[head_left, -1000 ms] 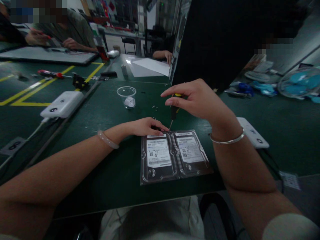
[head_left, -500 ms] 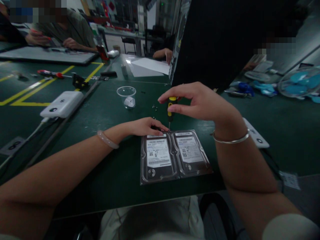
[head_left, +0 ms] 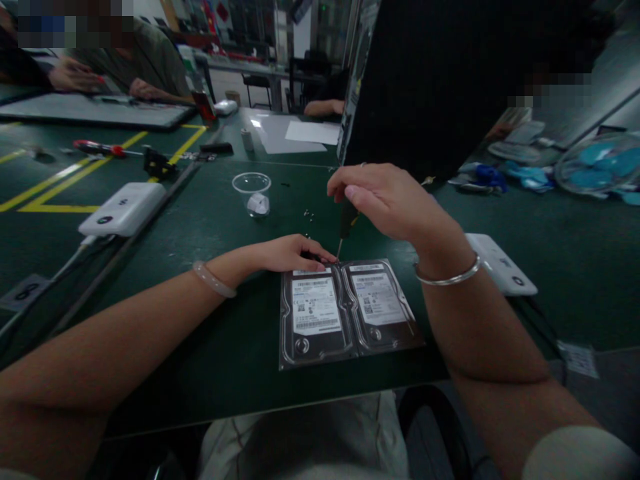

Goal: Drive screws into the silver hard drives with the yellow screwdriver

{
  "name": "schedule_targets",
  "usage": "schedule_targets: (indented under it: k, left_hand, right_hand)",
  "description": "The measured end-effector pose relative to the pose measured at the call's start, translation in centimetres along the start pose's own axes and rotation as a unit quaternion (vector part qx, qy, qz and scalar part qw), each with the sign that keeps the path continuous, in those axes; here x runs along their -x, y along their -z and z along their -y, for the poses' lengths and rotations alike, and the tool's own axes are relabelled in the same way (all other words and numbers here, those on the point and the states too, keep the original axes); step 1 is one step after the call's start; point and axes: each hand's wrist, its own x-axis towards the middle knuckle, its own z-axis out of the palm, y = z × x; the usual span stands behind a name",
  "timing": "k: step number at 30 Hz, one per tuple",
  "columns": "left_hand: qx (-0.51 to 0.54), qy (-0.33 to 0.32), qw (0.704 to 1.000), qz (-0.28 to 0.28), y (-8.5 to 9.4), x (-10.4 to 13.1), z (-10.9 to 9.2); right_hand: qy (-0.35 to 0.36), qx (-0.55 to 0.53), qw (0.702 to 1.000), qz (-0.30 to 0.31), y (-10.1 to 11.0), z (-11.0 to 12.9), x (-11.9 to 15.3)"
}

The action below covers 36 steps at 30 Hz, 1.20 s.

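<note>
Two hard drives with white labels lie side by side on the green table, the left hard drive [head_left: 320, 345] and the right hard drive [head_left: 387, 337]. My left hand [head_left: 285, 255] rests at the far edge of the left one, its fingers stretched out and thumb apart from them. Their tips lie beside the screwdriver's tip; whether they steady a small part there is hidden. My right hand [head_left: 383, 197] is closed around the handle of a dark and yellow screwdriver [head_left: 347, 223], which leans slightly, its shaft pointing down at the drives' far edge between the two labels.
Several small screws [head_left: 309, 216] lie beyond the drives, near a clear plastic cup [head_left: 251, 193] holding something white. White power banks [head_left: 123, 209] sit to either side. A large black panel [head_left: 425, 87] stands at the back right. Other people sit across the table.
My right hand has gone from loosely spread fingers around the screwdriver to a closed grip, and the handle now leans right. My left hand and the drives hold still. A co-worker's hand drew back from the paper.
</note>
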Motion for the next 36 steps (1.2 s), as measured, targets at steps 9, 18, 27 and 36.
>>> schedule_targets:
  k: [9, 18, 27, 36]
  left_hand:
    - [0.008, 0.007, 1.0, 0.003, 0.0, 0.1, -0.1]
    - [-0.012, 0.012, 1.0, -0.001, 0.1, 0.1, -0.2]
    - [0.007, 0.002, 1.0, 0.005, 0.0, 0.0, 0.3]
    - [-0.001, -0.003, 1.0, -0.003, 0.0, 0.1, 0.0]
  right_hand:
    - [0.038, -0.108, 0.993, 0.022, 0.2, 0.1, -0.1]
    - [-0.018, 0.002, 0.999, -0.04, -0.5, -0.4, -0.5]
    - [0.044, -0.177, 0.983, -0.002, -1.1, -0.1, -0.7]
    - [-0.003, -0.265, 0.963, 0.059, 0.2, -0.6, -0.2]
